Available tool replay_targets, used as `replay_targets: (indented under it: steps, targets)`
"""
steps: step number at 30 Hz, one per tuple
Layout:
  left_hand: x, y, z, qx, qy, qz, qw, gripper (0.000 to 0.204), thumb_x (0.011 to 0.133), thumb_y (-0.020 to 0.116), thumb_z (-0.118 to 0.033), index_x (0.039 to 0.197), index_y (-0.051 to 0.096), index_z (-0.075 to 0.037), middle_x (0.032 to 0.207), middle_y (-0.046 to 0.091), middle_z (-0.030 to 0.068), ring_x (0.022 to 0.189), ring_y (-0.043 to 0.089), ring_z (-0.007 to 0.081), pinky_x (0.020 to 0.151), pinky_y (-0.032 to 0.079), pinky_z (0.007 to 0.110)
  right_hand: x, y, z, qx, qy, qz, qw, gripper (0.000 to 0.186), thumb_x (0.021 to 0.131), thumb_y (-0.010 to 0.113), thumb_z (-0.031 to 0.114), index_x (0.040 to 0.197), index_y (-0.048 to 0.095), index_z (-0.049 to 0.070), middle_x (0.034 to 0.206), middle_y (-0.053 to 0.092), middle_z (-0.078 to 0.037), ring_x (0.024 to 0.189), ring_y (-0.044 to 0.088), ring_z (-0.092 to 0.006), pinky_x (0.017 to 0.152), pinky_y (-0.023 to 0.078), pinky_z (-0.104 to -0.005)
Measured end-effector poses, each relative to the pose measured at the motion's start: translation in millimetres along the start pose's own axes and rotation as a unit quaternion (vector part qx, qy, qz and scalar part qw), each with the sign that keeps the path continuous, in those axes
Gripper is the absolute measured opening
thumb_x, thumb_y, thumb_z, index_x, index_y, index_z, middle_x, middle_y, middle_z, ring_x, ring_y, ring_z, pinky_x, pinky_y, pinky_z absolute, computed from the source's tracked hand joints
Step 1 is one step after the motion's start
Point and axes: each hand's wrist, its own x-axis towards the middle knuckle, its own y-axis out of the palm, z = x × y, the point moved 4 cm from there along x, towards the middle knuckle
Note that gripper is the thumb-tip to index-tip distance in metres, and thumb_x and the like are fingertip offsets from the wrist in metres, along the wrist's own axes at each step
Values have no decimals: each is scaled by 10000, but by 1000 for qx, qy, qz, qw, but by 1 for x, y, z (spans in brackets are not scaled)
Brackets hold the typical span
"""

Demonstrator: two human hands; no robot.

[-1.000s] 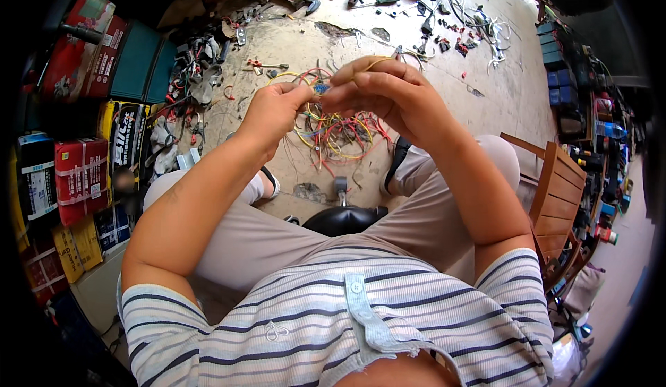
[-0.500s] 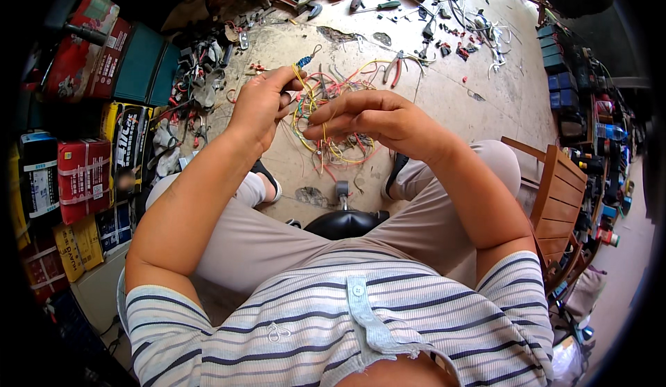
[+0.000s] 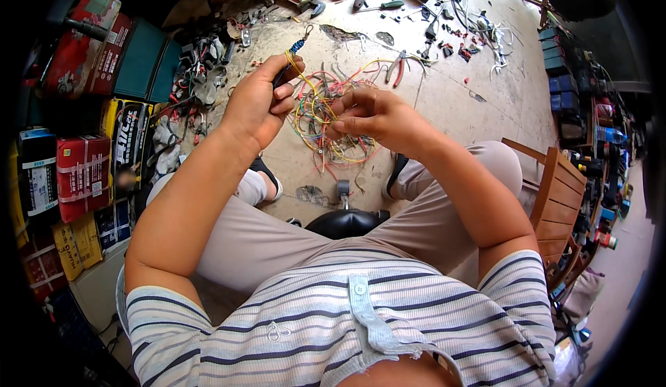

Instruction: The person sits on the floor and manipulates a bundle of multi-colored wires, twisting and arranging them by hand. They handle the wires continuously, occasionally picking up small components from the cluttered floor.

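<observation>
Left of the tangled wire bundle (image 3: 326, 120), the left hand (image 3: 258, 102) grips a dark tool with yellow strands while the right hand (image 3: 371, 116) pinches wires at the bundle's right edge, so pulling apart could tighten knots or snap thin strands.

hands (image 3: 316, 109) spread apart, wire bundle (image 3: 326, 120) seemingly stretched

Bright daylight, sharp, fisheye-dark rim.
</observation>
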Motion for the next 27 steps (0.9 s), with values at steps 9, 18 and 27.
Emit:
replay_targets:
  steps: [9,18,27]
  targets:
    - [-3,0,-17,111,119,7,987,186,883,569,-192,937,621,-21,816,604,8,520,378,17,410,243,165,-7,4,6,-57,35,92,994,104,849,639,80,885,628,-17,848,657,-36,787,598,-88,759,469,-227]
    - [-4,-7,-12,217,119,-7,969,195,882,575,-198,956,628,-25,783,581,-11,527,384,10,428,246,159,-22,-8,33,-10,-37,74,997,129,821,682,94,905,630,11,815,628,-9,749,560,-62,688,447,-207]
    - [-12,15,15,311,50,37,948,190,874,595,-213,917,658,-39,706,589,-20,496,371,7,434,265,158,-14,-24,41,23,-120,-89,989,197,821,691,175,932,641,21,824,630,-13,694,578,-80,647,441,-202]
